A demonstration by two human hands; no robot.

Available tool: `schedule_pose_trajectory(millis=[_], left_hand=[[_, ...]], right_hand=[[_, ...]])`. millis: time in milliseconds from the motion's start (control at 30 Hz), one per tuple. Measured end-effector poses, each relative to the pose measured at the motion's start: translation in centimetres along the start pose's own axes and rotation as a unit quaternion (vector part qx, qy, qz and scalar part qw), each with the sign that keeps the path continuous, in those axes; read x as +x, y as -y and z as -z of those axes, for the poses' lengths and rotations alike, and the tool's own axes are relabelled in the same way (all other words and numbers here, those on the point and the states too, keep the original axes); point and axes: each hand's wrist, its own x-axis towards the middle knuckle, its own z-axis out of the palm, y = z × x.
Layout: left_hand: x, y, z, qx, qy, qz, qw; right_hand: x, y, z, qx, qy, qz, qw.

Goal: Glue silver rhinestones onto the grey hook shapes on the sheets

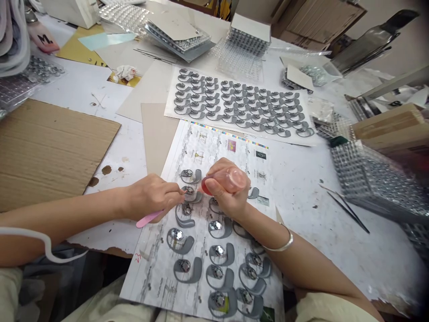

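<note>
Translucent pink bottle (228,180), tilted sideways, pink-handled pick (149,218), tip at a grey curved rhinestone piece (195,197)

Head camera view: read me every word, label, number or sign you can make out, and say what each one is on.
"M": black letter on the pink tag at the top left.
Possibly "23": red handwritten marks at the left edge of the printed sheet; blurred, so I can't be sure.
Printed text on the sheet: too small to read.
</note>
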Motion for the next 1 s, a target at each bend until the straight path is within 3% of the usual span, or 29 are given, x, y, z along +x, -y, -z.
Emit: schedule_pose_trajectory(millis=[300,1000], left_hand=[[0.04,0.29,0.08,-0.020,-0.010,0.003,1.000],[0.15,0.45,0.07,-0.053,-0.012,0.020,0.998]], right_hand=[[0.04,0.34,-0.01,-0.023,0.026,0.060,0.998],[-0.16,0.63,-0.42,-0.014,0.036,0.042,0.998]])
